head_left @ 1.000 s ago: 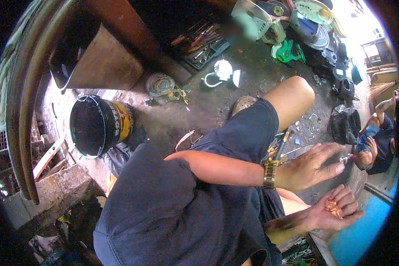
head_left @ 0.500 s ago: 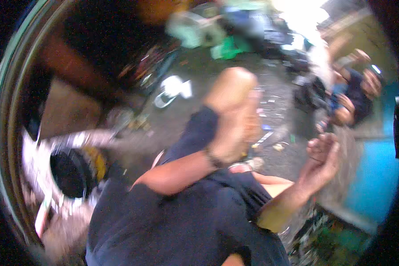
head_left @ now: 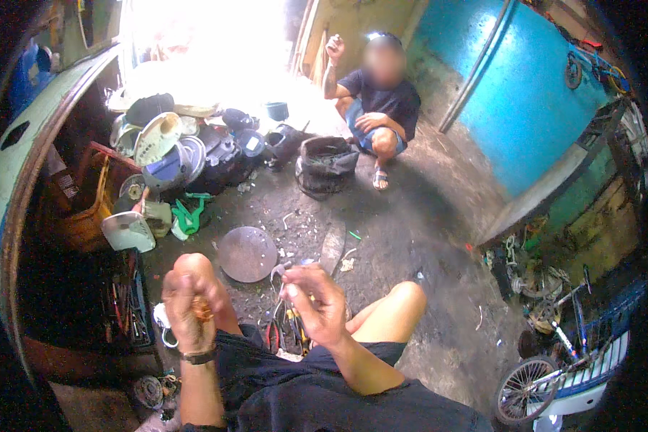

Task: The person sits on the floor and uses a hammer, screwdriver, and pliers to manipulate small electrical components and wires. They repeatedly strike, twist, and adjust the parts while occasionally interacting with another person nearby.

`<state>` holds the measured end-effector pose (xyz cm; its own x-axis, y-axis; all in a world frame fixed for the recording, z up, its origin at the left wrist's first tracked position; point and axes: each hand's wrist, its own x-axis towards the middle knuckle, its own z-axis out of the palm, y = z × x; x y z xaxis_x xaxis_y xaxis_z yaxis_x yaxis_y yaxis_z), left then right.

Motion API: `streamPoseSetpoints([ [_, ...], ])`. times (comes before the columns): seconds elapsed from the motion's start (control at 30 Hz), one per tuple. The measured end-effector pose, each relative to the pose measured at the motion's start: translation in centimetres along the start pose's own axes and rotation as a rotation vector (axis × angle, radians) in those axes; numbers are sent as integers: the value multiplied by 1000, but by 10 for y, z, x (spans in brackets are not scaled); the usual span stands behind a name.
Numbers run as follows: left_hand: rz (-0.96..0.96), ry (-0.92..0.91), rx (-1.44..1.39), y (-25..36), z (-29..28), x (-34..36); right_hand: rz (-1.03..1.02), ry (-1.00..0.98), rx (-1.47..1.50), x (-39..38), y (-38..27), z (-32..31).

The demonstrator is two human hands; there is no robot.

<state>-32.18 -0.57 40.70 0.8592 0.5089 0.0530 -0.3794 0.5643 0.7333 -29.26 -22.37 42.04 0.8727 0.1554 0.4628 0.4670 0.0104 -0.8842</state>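
Dark, littered floor (head_left: 446,302) ran from the bent-kneed person towards a bright opening at eleven o'clock and a blue wall (head_left: 540,101) at one. Taking straight ahead of that person as twelve, a black bag (head_left: 326,169) stood there, and another person (head_left: 389,108) crouched just behind it, towards one. I saw the left hand (head_left: 189,313) raised near the left knee, a little blurred, closed on a small copper-coloured bundle (head_left: 203,308). To its right, the right hand (head_left: 318,306) was drawn narrow, thumb near the fingers; whether it gripped anything, I couldn't tell. Some hand tools (head_left: 293,324) lay below it. A round disc (head_left: 248,254) lay between eleven and twelve, a heap of plastic parts (head_left: 162,137) farther off at eleven, a tool tray (head_left: 126,309) at ten, and a bicycle (head_left: 570,347) near three.
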Motion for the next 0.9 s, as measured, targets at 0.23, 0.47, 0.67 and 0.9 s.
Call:
streamPoseSetpoints([
  [0.23,225,103,-50,98,-83,26,222,226,93,7,22,-56],
  [0.47,248,651,327,52,-226,24,132,69,-131,49,18,-68],
  [0.67,-403,722,67,-49,-306,-29,-102,-304,-769,115,18,-111],
  [0.9,-421,348,321,-79,-399,-94,563,-543,-1000,145,142,-191],
])
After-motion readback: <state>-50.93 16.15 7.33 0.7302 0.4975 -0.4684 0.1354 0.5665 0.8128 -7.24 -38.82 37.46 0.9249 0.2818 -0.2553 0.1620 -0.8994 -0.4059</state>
